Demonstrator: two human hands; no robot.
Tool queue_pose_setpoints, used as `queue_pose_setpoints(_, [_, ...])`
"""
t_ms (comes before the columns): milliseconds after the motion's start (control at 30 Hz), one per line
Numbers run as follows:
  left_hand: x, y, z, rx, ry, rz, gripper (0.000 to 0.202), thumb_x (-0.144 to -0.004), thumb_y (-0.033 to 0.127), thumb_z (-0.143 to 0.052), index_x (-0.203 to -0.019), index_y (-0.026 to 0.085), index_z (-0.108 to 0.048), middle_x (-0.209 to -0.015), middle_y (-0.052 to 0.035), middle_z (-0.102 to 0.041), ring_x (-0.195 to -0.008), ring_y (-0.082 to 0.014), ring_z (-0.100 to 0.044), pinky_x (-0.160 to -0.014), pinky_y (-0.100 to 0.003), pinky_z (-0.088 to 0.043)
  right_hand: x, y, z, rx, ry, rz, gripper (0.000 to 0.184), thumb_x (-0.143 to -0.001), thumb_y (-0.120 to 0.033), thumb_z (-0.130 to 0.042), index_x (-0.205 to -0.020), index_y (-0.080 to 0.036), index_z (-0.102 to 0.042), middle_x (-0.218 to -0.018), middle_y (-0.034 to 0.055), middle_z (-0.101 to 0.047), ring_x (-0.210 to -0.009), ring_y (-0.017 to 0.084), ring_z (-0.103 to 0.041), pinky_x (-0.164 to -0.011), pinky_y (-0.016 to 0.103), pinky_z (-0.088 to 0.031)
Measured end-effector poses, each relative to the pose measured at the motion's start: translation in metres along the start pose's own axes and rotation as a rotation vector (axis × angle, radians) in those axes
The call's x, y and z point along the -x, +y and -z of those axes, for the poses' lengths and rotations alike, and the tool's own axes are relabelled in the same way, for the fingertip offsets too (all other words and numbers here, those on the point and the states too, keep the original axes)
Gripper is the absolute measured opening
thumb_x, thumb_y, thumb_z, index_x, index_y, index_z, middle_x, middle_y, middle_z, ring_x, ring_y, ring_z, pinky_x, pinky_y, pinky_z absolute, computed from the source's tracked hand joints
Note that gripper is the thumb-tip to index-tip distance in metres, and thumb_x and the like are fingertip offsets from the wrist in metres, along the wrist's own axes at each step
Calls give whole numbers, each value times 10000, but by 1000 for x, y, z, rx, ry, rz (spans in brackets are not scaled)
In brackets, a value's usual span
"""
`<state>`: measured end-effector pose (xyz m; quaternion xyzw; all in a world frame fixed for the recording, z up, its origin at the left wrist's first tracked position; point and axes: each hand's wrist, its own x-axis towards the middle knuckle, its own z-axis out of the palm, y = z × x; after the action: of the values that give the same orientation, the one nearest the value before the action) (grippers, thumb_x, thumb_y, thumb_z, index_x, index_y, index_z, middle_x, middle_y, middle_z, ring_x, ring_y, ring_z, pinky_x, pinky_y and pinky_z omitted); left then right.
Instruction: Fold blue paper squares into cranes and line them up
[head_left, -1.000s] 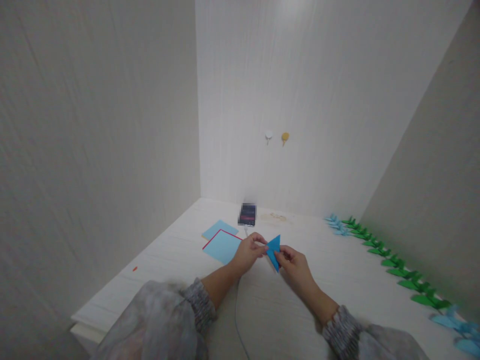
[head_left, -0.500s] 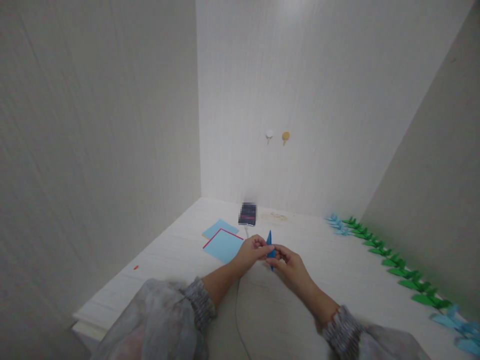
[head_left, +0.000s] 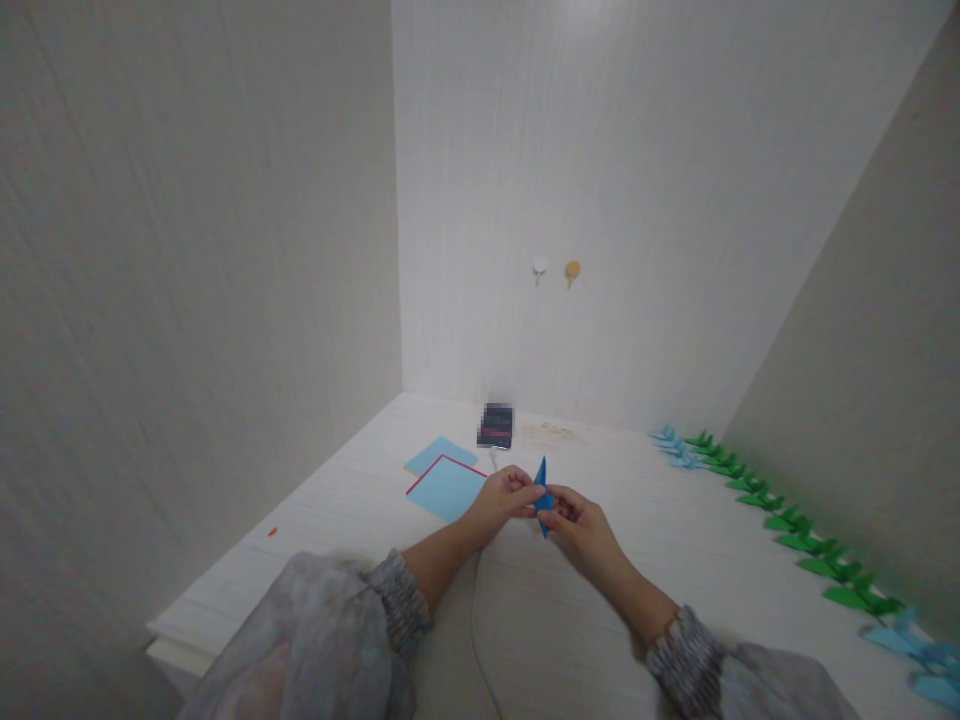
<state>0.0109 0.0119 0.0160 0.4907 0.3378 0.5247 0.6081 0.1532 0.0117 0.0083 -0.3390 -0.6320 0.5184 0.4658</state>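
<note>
Between my hands, above the table, is a small piece of folded blue paper (head_left: 542, 474), upright and narrow, with pointed top and bottom ends. My left hand (head_left: 504, 503) pinches it from the left, thumb across its middle. From the right, my right hand (head_left: 582, 525) grips its edge between thumb and fingers. The fingers cover much of its middle, so the folds there are hidden. Left of my left hand lies a stack of light blue paper squares (head_left: 448, 490) with a red edge; another light blue stack (head_left: 441, 455) sits partly under it.
A phone (head_left: 496, 427) with a white cable (head_left: 475, 610) lies near the back wall. Green folded paper cranes (head_left: 787, 523) line the right side, with light blue ones (head_left: 904, 635) at the row's ends. Two hooks (head_left: 572, 270) are on the wall. A small orange scrap (head_left: 273, 532) lies at left.
The folded blue paper has turned slightly between my fingers, showing a little more of its face. Both hands stay in nearly the same place and keep their hold.
</note>
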Motion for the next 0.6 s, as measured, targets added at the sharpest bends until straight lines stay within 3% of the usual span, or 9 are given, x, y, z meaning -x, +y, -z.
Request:
queue_pose_setpoints(233, [-1, -1, -1, -36, 5, -12, 327, -531, 304, -666, -687, 132, -436, -571, 38, -508, -529, -68, -508, -546, -215, -426, -1, 4, 0, 38, 15, 11, 321, -557, -221, -660, -858, -160, -566, -633, -16, -585, -559, 102, -511, -543, 226, -395])
queue_pose_setpoints(600, [1, 2, 0, 35, -10, -21, 325, -550, 277, -653, -734, 139, -423, -628, 30, -528, -583, -91, -538, -619, -282, -449, 2, -9, -2, -104, 29, 11, 289, -621, -243, -607, -893, -175, -538, -694, -1, -588, -585, 106, -530, -531, 217, -413])
